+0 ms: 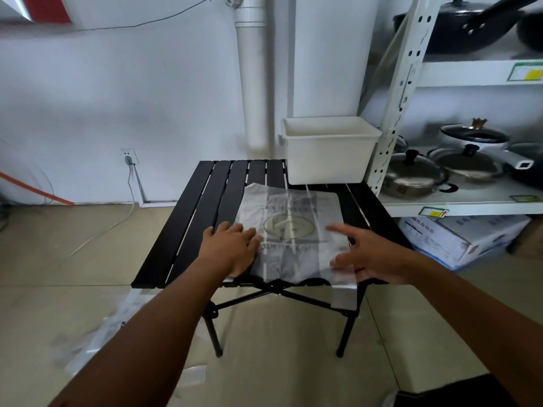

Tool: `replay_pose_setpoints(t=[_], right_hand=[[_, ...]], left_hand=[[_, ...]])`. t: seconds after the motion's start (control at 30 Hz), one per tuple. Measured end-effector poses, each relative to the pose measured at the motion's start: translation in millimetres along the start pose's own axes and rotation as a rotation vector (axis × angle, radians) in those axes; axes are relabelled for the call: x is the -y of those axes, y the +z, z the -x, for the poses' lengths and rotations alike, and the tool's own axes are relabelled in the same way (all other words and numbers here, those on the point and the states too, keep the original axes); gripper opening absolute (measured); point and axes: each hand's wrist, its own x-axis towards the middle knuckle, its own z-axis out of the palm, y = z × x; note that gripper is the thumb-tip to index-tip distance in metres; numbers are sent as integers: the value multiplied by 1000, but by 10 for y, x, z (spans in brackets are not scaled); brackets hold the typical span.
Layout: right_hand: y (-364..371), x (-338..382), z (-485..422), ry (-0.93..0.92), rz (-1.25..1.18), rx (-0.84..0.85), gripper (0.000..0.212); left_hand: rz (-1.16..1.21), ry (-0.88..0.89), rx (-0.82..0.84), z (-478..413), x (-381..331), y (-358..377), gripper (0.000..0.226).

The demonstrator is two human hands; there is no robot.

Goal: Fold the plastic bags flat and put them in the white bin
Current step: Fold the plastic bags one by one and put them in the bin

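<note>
Black slatted table (pixel 188 218), shelved pots (pixel 417 174)

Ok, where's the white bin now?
Head view: the white rectangular plastic bin sits on the far right corner of the black slatted table, beside the metal shelf post.

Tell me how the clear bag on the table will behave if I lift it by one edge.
Probably floppy: the plastic bag is thin and see-through, and its near corner droops over the table edge. Likely very light and slippery on the smooth slats, so it may slide; the left hand lies flat on it.
</note>
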Motion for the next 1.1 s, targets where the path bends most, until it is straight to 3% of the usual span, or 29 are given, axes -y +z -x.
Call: replay_pose_setpoints(t=[0.1,0.17,0.23,0.37,0.53,0.7,0.83,0.93,1.0,1.1], right_hand=[[39,-9,-22,3,-96,91,47],[19,-21,-46,-28,-235,164,50],[-36,-66,-67,-62,-382,256,61],[-120,-175,-161,-85,-532,389,59],[-72,-100,-291,-32,-436,176,49],[-53,23,-367,-36,-293,-3,37],[-172,84,-316,-41,-185,83,64],[-224,109,-293,-87,-151,138,86],[-218,105,-314,-128,-231,210,96],[-170,80,-385,-172,-429,302,111]], left_hand=[[21,66,-46,-27,145,-68,43],[-95,174,-65,-35,291,-126,40],[-204,278,-22,2,415,-193,56],[-172,363,-13,57,537,-242,69],[47,370,-87,23,590,-148,62],[447,333,-319,-142,588,11,21],[816,186,-274,-173,511,-25,6],[1091,118,-163,-170,542,-109,15],[1115,85,-78,-171,625,-114,33],[951,133,25,-158,663,-108,68]])
